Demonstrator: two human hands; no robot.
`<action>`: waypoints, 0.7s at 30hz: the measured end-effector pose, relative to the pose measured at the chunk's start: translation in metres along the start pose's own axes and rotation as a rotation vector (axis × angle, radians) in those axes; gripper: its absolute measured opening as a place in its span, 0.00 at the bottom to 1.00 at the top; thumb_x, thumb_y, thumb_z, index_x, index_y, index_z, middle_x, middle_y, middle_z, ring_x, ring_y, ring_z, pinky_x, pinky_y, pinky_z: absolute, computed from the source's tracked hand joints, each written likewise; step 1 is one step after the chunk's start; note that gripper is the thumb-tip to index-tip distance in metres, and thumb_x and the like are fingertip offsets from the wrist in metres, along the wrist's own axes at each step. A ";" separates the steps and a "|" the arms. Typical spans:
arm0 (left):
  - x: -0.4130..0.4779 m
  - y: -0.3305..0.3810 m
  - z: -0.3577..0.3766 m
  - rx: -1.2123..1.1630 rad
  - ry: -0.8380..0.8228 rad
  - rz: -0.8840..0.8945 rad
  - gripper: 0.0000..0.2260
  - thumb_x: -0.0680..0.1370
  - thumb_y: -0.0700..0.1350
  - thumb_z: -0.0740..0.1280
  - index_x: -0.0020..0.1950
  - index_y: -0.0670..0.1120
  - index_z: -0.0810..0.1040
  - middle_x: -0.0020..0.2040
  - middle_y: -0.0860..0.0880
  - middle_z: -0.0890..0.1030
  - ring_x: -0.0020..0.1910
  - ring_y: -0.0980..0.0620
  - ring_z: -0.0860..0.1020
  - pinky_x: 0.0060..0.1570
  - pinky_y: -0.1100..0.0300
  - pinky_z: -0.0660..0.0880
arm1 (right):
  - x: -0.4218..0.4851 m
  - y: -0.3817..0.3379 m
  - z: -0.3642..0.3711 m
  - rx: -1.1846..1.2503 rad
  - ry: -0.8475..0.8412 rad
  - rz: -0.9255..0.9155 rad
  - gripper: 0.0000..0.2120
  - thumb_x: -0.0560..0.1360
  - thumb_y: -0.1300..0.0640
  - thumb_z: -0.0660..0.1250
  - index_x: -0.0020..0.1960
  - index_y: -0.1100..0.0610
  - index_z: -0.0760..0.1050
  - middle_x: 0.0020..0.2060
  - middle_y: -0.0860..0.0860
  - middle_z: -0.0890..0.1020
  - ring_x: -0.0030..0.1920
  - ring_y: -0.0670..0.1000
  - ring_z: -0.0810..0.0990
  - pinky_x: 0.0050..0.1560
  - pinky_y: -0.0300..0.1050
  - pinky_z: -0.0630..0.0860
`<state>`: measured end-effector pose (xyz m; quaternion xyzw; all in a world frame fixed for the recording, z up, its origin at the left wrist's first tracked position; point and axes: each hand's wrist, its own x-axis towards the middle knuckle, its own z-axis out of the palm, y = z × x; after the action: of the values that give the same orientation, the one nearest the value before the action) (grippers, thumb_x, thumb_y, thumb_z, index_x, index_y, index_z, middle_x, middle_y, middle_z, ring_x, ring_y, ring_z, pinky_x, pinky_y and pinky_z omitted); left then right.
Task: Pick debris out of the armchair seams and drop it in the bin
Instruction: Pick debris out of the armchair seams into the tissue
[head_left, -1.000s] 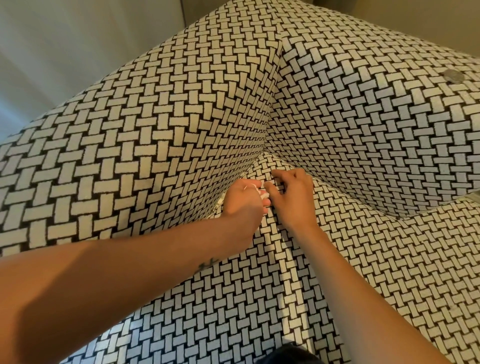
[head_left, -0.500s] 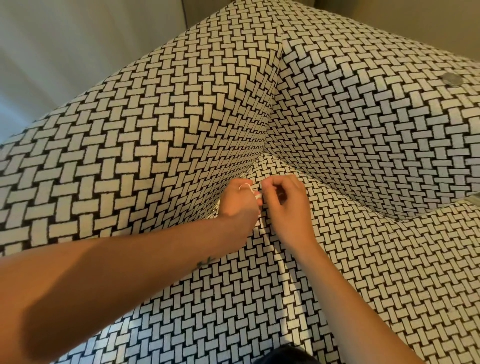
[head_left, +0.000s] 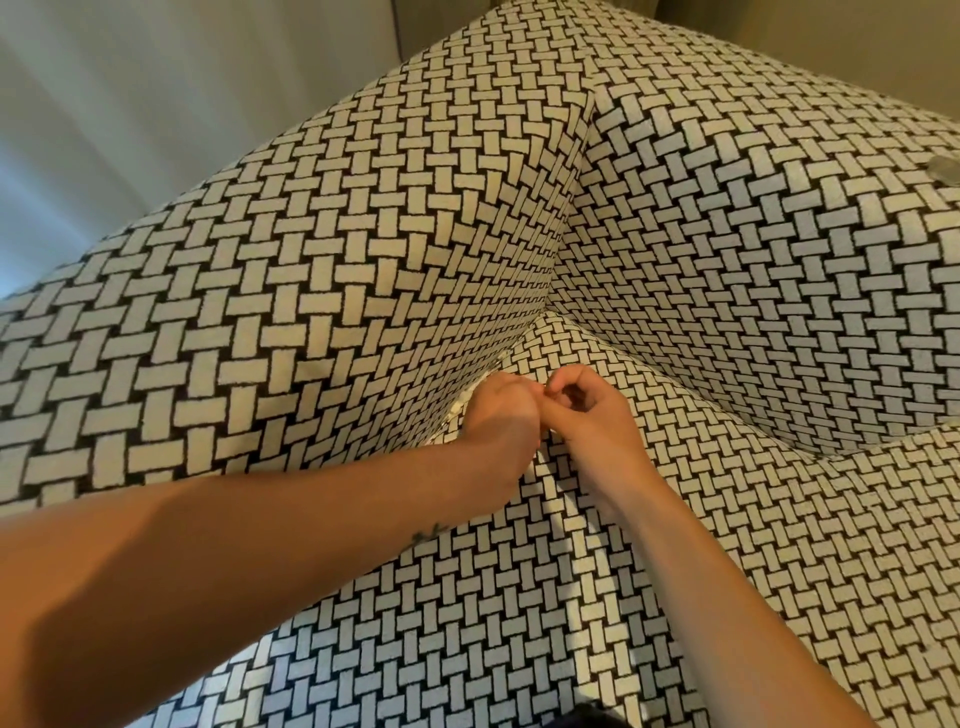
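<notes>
Down in the inner corner of the black-and-white woven armchair (head_left: 311, 291), the left hand (head_left: 498, 415) and right hand (head_left: 597, 423) touch just above the seat cushion (head_left: 519, 597), beside the seam (head_left: 514, 351) where it meets the side panel. The right fingers (head_left: 558, 382) curl in with thumb and forefinger tips together, the left fingers fold out of sight, and whether either holds anything cannot be told. Pale flecks of debris (head_left: 456, 407) sit in the seam just left of the left hand.
</notes>
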<state>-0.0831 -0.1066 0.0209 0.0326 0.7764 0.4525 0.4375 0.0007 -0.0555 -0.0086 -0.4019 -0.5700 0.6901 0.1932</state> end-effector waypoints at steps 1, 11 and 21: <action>0.001 0.000 0.000 0.011 0.018 0.006 0.08 0.81 0.41 0.58 0.53 0.47 0.77 0.44 0.46 0.81 0.38 0.50 0.75 0.38 0.57 0.74 | 0.003 0.001 -0.002 0.056 -0.035 0.018 0.06 0.75 0.65 0.72 0.48 0.60 0.76 0.36 0.52 0.77 0.36 0.45 0.78 0.41 0.37 0.78; 0.008 -0.008 -0.003 -0.019 0.118 0.017 0.07 0.80 0.41 0.58 0.51 0.48 0.75 0.47 0.43 0.81 0.45 0.45 0.77 0.44 0.53 0.75 | 0.057 0.011 0.007 -0.770 0.008 -0.336 0.12 0.80 0.55 0.64 0.62 0.50 0.79 0.58 0.44 0.78 0.64 0.47 0.68 0.70 0.48 0.64; 0.015 -0.013 -0.005 0.008 0.167 0.069 0.05 0.83 0.41 0.57 0.52 0.48 0.71 0.47 0.43 0.77 0.44 0.47 0.73 0.42 0.57 0.69 | 0.076 0.018 0.015 -1.274 -0.005 -0.387 0.25 0.82 0.45 0.56 0.74 0.57 0.69 0.76 0.52 0.64 0.78 0.53 0.54 0.78 0.51 0.47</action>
<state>-0.0912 -0.1107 0.0026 0.0234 0.8105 0.4652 0.3552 -0.0533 -0.0145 -0.0509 -0.3262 -0.9288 0.1720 0.0370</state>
